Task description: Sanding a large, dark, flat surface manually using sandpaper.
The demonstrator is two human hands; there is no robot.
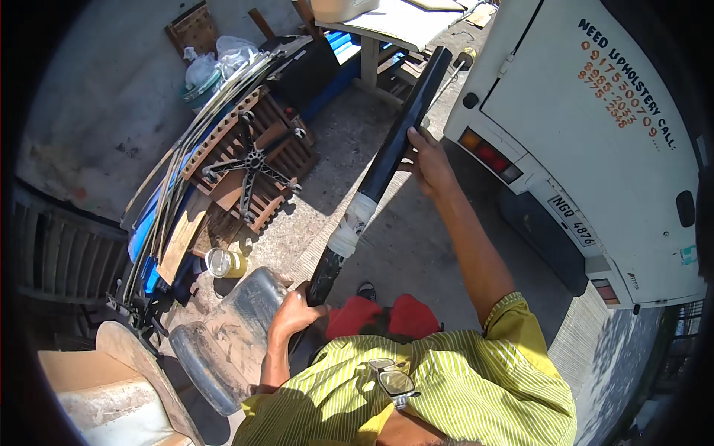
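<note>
A long black roll [387, 160], wrapped with a band of white tape near its middle, runs diagonally from my lap up toward the back of a white van. My left hand [291, 316] grips its lower end, close to my red shorts. My right hand [429, 165] is stretched out and clasps the roll higher up, past the tape. I wear a yellow striped shirt with glasses hanging at the collar.
The white van [595, 141] stands close on the right. On the left lie a grey dusty seat cushion [230, 334], a tin can [223, 262], a black chair base [253, 160] on wooden pallets, metal rods and a table [394, 26] behind.
</note>
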